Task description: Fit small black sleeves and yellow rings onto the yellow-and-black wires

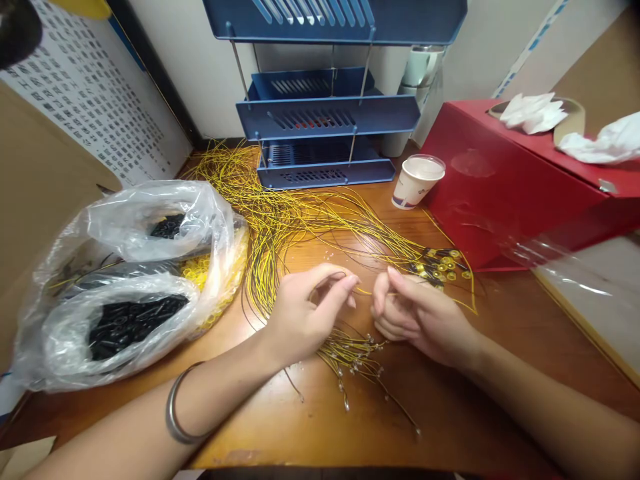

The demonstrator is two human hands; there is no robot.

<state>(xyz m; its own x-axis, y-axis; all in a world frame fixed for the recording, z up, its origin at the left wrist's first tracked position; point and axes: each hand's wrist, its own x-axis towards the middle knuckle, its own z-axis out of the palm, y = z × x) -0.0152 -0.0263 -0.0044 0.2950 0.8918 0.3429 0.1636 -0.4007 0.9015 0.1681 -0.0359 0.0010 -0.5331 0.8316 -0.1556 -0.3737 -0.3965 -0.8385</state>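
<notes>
My left hand is closed, thumb and forefinger pinching a thin yellow wire near the middle of the table. The wire runs across a small gap to my right hand, whose fingers are curled with the thumb against the forefinger. Under and behind my hands lies a large bundle of yellow and dark wires. Small clear tips end the wires on the near side. Beyond my right hand, the far ends carry yellow and black pieces. What sits inside my right fingers is hidden.
Clear plastic bags at the left hold black tubes and yellow rings. A blue tiered rack stands at the back. Right of it are a paper cup and a large red box with crumpled tissues on top.
</notes>
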